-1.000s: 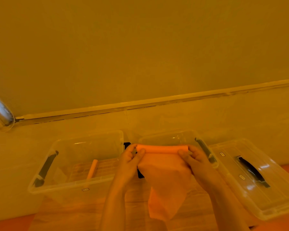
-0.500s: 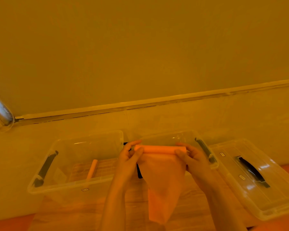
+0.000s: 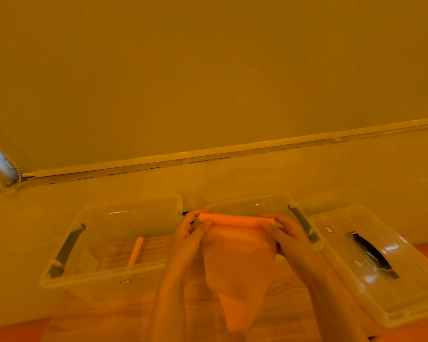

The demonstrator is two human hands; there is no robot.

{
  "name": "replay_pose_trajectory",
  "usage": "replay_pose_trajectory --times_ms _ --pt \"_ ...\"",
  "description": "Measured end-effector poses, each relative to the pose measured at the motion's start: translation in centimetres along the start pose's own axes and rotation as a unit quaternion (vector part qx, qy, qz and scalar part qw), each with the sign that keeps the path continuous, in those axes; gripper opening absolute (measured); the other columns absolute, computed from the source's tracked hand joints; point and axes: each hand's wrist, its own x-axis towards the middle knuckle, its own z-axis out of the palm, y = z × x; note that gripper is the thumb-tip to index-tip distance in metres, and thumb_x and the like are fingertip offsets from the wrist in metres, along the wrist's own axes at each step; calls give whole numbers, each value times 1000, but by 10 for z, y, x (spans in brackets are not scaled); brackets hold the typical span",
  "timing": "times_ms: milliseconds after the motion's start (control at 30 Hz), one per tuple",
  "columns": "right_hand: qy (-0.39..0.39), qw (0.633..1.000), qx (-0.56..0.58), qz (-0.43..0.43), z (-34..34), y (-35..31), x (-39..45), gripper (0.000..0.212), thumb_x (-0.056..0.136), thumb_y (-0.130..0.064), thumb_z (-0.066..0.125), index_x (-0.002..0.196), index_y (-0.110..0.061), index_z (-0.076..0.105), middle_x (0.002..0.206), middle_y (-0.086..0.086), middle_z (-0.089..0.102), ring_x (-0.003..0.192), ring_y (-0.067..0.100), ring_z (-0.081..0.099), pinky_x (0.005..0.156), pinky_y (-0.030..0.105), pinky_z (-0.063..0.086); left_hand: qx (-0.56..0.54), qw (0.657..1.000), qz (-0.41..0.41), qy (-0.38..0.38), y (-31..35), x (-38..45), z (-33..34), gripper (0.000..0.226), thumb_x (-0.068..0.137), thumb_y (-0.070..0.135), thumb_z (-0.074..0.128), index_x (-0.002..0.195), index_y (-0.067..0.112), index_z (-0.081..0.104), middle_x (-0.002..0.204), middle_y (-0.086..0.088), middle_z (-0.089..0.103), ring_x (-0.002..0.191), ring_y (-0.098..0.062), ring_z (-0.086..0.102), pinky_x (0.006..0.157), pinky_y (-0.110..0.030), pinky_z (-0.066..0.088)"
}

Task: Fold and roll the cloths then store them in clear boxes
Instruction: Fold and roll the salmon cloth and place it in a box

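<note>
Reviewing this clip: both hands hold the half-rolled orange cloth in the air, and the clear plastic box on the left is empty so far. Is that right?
Not quite. The head view shows the clear plastic box on the left already holds one rolled orange cloth lying on its floor. The rest stands: the left hand and right hand hold the half-rolled orange cloth in the air.

Plain orange cloth [image 3: 237, 262], black box handles [image 3: 68, 248]

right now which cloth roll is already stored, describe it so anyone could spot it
Start at the open clear plastic box on the left, with the dark handle. On its floor lies a thin, finished orange cloth roll, alone and untouched, unlike the half-rolled cloth held in both hands.
</note>
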Motion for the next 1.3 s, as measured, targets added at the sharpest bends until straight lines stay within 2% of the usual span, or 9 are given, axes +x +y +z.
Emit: replay_pose_trajectory --times_ms 133,300,433,567,767,867,967,1167,1300 --pt "29 999 -6 -16 3 2 4 12 83 -34 62 92 -29 69 89 5 66 72 21 59 56 33 45 37 999 12 21 -1 0 2 33 74 58 56 95 36 68 105 0 64 98 -26 59 76 -41 46" --pt "2 999 34 2 1 6 7 38 72 -33 66 109 -24 64 94 8 72 81 24 68 68 36 53 15 1000 6 -5 -2 1 -1 30 81 40 59 110 33 64 109 -2 65 97 -20 63 73 -30 51" --pt "-18 999 43 0 -1 2 5 28 80 -26 59 102 -11 67 91 13 72 80 26 68 66 32 57 25 999 6 -19 1 0 -3 20 91 28 54 107 23 65 87 2 66 71 -9 64 57 -19 46" --pt "-11 1000 18 6 0 2 5 18 90 -21 56 102 -15 67 92 12 70 79 28 67 64 37 56 14 1000 9 -19 -2 1 -4 19 91 27 55 106 20 64 92 -7 68 75 -16 65 60 -27 49" --pt "-7 999 32 15 4 1 4 22 87 -21 59 108 -20 66 98 8 70 79 19 66 53 25 51 -21 1000 1 -5 -2 2 -5 18 89 25 58 104 27 67 100 -10 68 82 -20 65 61 -30 50" --pt "25 1000 17 5 9 2 5 18 83 -36 61 96 -27 70 87 -3 66 69 10 58 47 18 43 -1 1000 7 20 -2 2 -5 17 84 38 60 96 30 69 101 0 67 91 -22 61 72 -38 48" --pt "46 999 9 -2 10 4 8 7 86 -27 63 87 -26 70 73 -6 61 55 3 52 43 16 37 15 999 18 36 -2 1 -3 29 76 51 58 91 29 69 90 5 66 84 -19 57 69 -37 43" --pt "9 998 69 13 7 3 7 21 84 -15 62 105 -18 66 93 11 71 83 24 68 69 35 55 -16 1000 4 5 1 1 -3 24 87 27 59 109 20 65 101 -5 70 90 -18 68 75 -32 55" --pt "0 999 48 7 5 0 5 24 83 -24 61 103 -13 67 98 19 69 83 28 67 70 39 55 -15 1000 12 -6 -1 1 -4 19 89 26 57 104 16 65 95 -14 70 81 -24 67 67 -34 52"
